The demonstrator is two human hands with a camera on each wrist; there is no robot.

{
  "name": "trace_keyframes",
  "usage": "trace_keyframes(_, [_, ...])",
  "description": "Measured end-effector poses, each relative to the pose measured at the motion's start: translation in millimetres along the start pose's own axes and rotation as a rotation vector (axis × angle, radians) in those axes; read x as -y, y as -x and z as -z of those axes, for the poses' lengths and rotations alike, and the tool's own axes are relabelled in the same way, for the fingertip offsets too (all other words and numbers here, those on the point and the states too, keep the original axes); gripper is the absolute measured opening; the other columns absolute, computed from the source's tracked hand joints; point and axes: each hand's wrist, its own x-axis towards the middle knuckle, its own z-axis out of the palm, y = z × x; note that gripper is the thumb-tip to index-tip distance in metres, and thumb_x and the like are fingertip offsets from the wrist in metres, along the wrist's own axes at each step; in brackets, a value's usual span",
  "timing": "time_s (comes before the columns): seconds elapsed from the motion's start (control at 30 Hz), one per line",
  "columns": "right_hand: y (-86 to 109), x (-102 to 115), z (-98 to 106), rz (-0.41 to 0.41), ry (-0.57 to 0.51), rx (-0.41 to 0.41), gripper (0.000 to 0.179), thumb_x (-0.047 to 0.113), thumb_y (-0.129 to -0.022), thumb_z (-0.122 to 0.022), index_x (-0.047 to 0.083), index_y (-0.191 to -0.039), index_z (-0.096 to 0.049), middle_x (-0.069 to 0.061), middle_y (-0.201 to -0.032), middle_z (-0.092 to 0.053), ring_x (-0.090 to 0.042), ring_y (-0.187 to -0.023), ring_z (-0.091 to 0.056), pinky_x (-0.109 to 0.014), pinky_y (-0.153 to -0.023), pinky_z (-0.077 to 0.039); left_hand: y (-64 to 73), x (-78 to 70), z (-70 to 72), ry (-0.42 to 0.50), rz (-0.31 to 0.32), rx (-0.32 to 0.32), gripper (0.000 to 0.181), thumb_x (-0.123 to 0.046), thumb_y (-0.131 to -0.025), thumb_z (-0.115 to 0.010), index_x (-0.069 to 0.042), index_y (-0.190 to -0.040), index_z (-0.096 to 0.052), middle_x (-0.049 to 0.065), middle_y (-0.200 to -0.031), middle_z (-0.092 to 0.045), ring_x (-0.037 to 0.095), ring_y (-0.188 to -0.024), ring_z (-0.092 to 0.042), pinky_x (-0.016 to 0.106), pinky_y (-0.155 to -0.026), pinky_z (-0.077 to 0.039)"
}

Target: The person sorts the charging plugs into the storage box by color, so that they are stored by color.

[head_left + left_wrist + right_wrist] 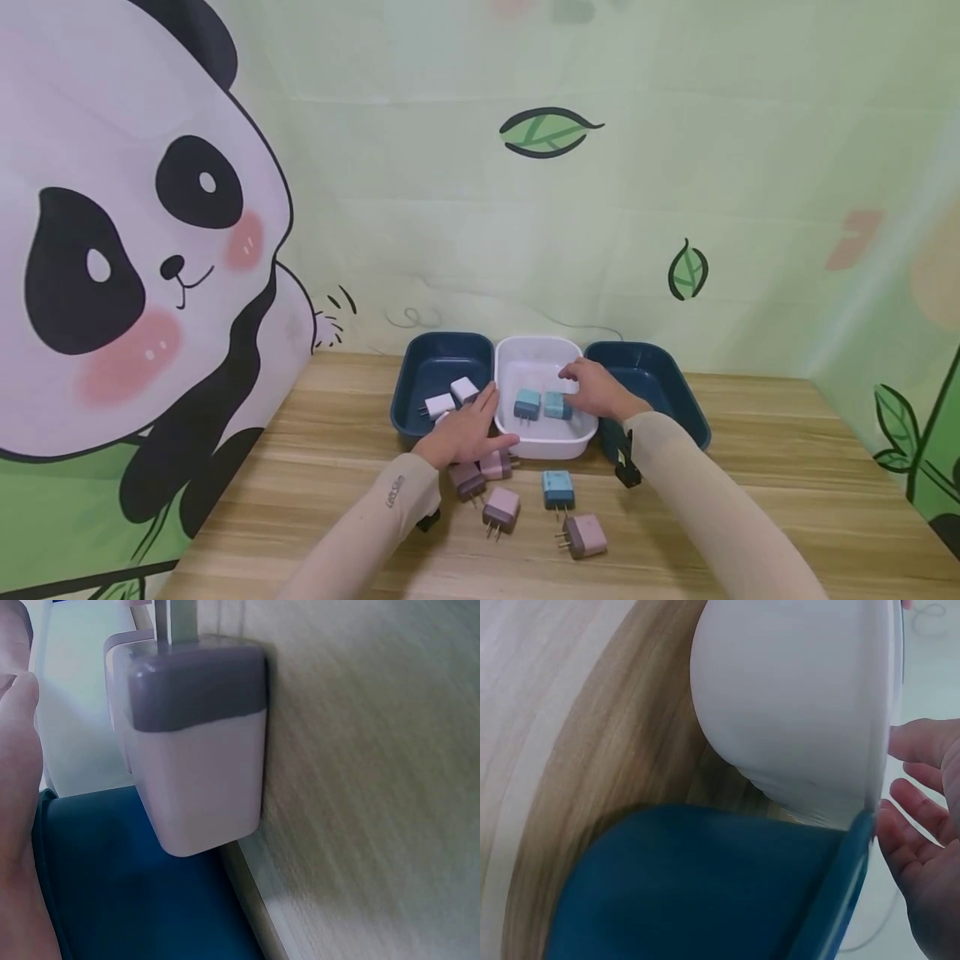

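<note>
My left hand (467,429) lies over the front right corner of the left dark blue bin (397,392), fingers stretched out toward the white bin (547,450). White plug chargers (440,406) sit in the left bin, partly hidden by that hand. Over the white bin's right rim is my right hand (600,390), its fingers bent loosely and apart, nothing showing between them. Just below its fingers, a blue charger (555,405) lies in the white bin beside another blue charger (527,403). Close under my left wrist is a pink charger (199,765) with a grey-purple end.
On the wooden table, in front of the bins, lie a blue charger (558,490) and several pink chargers (501,510), one of them (585,535) farther right. A second dark blue bin (660,383) adjoins the white one. Behind stands a panda-printed backdrop (450,208).
</note>
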Motion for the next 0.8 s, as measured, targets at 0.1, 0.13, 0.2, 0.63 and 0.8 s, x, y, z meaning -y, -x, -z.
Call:
trace_keyframes(0.1, [4.8, 1.4, 1.9, 0.035, 0.015, -0.007, 0.039, 0.014, -0.087, -0.067, 0.0, -0.122, -0.059, -0.017, -0.116, -0.057, -0.033, -0.11, -0.052, -0.046, -0.095, -0.044, 0.6, 0.0, 0.2, -0.002, 0.003, 0.001, 0.093, -0.068, -0.088, -0.042, -0.009, -0.153, -0.008, 0.005, -0.159, -0.002, 0.028, -0.139, -0.025, 0.045, -0.107, -0.031])
trace_keyframes(0.13, [6.8, 2.3, 2.4, 0.047, 0.02, -0.007, 0.038, 0.014, -0.087, -0.067, 0.0, -0.122, -0.059, -0.017, -0.115, -0.057, -0.033, -0.11, -0.053, -0.046, -0.094, -0.044, 1.2, -0.1, 0.3, -0.002, 0.003, -0.001, 0.093, -0.067, -0.088, -0.042, -0.009, -0.153, -0.008, 0.005, -0.159, -0.002, 0.028, -0.139, -0.026, 0.045, -0.107, -0.031])
trace_keyframes(0.2, [11.3, 4.4, 3.1, 0.061, 0.026, -0.002, 0.038, 0.014, -0.087, -0.067, 0.001, -0.121, -0.06, -0.015, -0.115, -0.058, -0.032, -0.109, -0.054, -0.046, -0.094, -0.045, 1.8, -0.2, 0.6, 0.002, 0.003, -0.004, 0.092, -0.066, -0.089, -0.043, -0.009, -0.153, -0.008, 0.005, -0.159, -0.003, 0.028, -0.139, -0.026, 0.046, -0.106, -0.031])
trace_keyframes(0.63, [46.3, 18.4, 8.6, 0.218, 0.084, 0.011, 0.035, 0.019, -0.086, -0.07, 0.003, -0.117, -0.063, -0.012, -0.107, -0.062, -0.027, -0.097, -0.057, -0.042, -0.088, -0.048, 1.6, -1.2, 1.1, -0.004, 0.0, -0.01, 0.093, -0.067, -0.088, -0.043, -0.008, -0.152, -0.011, 0.006, -0.159, -0.003, 0.028, -0.139, -0.026, 0.044, -0.106, -0.032])
trace_keyframes(0.8, [62.4, 24.7, 9.5, 0.263, 0.109, 0.024, 0.034, 0.024, -0.085, -0.071, 0.007, -0.115, -0.064, -0.007, -0.104, -0.063, -0.021, -0.093, -0.057, -0.037, -0.085, -0.049, 1.1, -1.8, 0.4, -0.014, -0.004, -0.008, 0.093, -0.067, -0.089, -0.043, -0.008, -0.152, -0.009, 0.005, -0.159, -0.003, 0.027, -0.139, -0.026, 0.043, -0.107, -0.031])
